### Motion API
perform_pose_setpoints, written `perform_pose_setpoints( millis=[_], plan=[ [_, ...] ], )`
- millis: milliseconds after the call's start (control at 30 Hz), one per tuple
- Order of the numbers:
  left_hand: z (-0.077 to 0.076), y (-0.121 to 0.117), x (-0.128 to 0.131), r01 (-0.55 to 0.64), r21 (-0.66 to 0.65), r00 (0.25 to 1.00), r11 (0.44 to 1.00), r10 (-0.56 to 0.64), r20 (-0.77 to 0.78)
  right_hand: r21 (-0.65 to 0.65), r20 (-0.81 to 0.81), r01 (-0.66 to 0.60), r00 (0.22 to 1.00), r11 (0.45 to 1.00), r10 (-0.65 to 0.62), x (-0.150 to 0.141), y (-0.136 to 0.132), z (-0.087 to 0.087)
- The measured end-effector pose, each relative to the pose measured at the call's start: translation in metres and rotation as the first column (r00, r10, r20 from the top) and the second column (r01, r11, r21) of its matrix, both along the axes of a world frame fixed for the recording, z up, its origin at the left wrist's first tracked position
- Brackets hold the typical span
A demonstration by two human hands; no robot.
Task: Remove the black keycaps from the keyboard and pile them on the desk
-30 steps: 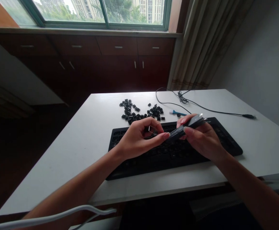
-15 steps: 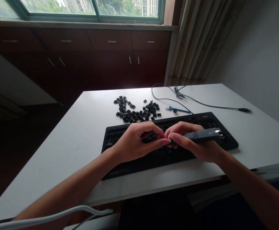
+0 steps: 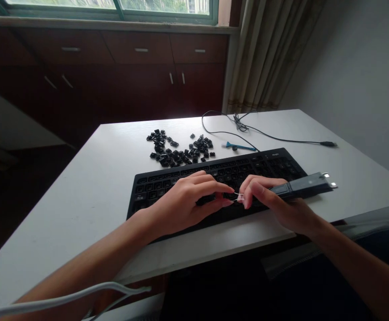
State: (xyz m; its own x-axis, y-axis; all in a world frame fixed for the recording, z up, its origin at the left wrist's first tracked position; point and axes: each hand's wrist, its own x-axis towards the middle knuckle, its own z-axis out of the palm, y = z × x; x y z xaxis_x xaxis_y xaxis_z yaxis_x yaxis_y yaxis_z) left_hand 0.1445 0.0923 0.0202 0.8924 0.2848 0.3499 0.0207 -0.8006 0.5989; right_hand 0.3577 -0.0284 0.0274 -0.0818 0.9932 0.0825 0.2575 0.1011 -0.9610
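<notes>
My right hand (image 3: 275, 196) is closed around a black keycap puller (image 3: 301, 185). Two thin wires (image 3: 239, 196) stick out of it to the left, and metal prongs show at its right end. Close to the wire tips is my left hand (image 3: 194, 200), its thumb and index finger parted with a gap between them. I see no object in that gap; the other fingers are partly hidden. Both hands hover over the black keyboard (image 3: 221, 167), which lies on the white table and has keycaps off over much of its area.
A heap of loose black keycaps (image 3: 177, 156) lies behind the keyboard. Right of it are a blue brush (image 3: 241, 146) and a single dark keycap (image 3: 234, 148). The black cable (image 3: 281, 138) runs across the back. At the lower left, a white cable (image 3: 80, 292) crosses the view.
The left thumb and index finger have come apart from a pinch at the puller's end, exposing the wires. The puller has shifted to the right. The camera view has turned slightly.
</notes>
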Motion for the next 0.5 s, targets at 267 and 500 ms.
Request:
perform_pose_setpoints(
  millis=[267, 500],
  plan=[
    [-0.005, 0.005, -0.004, 0.09, 0.376, 0.995, 0.922, -0.07, -0.065, -0.166, 0.167, 0.009, 0.986, 0.986, 0.019, 0.011, 0.018, 0.015],
    [-0.005, 0.006, -0.005, 0.15, 0.52, 0.987, 0.841, -0.161, -0.025, -0.138, 0.347, -0.168, 0.915, 0.976, 0.206, 0.009, 0.047, 0.024]
  ],
)
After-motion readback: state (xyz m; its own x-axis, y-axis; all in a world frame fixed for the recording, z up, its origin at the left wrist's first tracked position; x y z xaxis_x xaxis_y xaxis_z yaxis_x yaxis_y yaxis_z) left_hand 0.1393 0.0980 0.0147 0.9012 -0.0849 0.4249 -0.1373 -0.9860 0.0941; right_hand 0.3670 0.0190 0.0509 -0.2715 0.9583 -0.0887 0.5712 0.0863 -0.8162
